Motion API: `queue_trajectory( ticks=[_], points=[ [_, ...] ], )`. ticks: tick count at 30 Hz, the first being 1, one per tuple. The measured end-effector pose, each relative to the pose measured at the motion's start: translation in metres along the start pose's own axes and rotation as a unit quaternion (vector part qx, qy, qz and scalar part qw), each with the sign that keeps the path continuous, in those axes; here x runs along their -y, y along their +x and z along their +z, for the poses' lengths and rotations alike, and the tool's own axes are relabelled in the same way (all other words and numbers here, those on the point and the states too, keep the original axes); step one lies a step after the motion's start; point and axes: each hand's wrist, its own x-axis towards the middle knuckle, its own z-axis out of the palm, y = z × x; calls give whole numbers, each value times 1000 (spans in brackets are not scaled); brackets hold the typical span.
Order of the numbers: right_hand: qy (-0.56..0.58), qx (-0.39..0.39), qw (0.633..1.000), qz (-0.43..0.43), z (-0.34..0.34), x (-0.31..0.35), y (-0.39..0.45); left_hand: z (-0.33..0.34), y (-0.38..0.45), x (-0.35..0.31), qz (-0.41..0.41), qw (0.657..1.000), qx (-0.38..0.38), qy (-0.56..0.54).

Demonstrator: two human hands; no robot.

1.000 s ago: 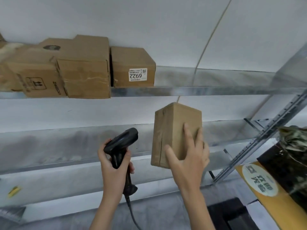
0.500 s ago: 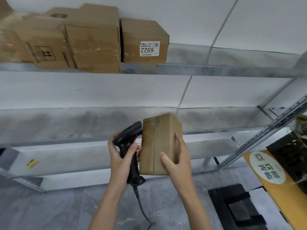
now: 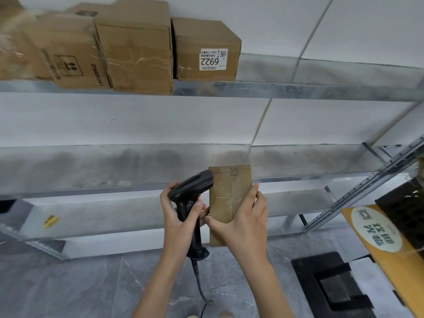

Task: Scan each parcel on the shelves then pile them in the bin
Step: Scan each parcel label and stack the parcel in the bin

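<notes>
My right hand (image 3: 244, 222) grips a small taped cardboard parcel (image 3: 226, 191) upright in front of the middle shelf, thumb across its front and fingers along its right edge. My left hand (image 3: 181, 216) holds a black corded barcode scanner (image 3: 191, 191) by its handle, with the scanner's head touching or nearly touching the parcel's upper left corner. On the top shelf (image 3: 298, 90) sit three more cardboard parcels: one with a white label reading 6922 (image 3: 206, 49), a taller taped one (image 3: 135, 47), and one with printed marks (image 3: 68, 56) at the left.
The metal rack's middle shelf (image 3: 91, 189) and lower shelf (image 3: 114, 228) stretch across the view, with a slanted upright (image 3: 367, 189) at the right. A yellow board with a round white sign (image 3: 376, 228) and a black object (image 3: 330, 288) lie at the lower right on the grey floor.
My right hand brought the parcel down and left toward the scanner and turned its taped face toward me. My left hand raised the scanner beside it. The view tilted downward.
</notes>
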Motion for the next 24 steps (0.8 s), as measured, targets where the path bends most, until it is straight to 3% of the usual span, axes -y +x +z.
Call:
queue_trajectory(
  ticks=[6,11,19,24],
  points=[
    [117,-77,988,-73,8,-15,-2,-11,12,-6,-18,999,-3,-31],
    [293,-68,951,-75,10,-19,2,-20,16,1,-31,999,-39,8],
    [351,-22,935,-47,22,-16,11,-19,19,-4,-24,999,-36,24],
    [406,-44,912,-39,22,-18,16,-19,23,-9,10,998,-38,53]
  ],
)
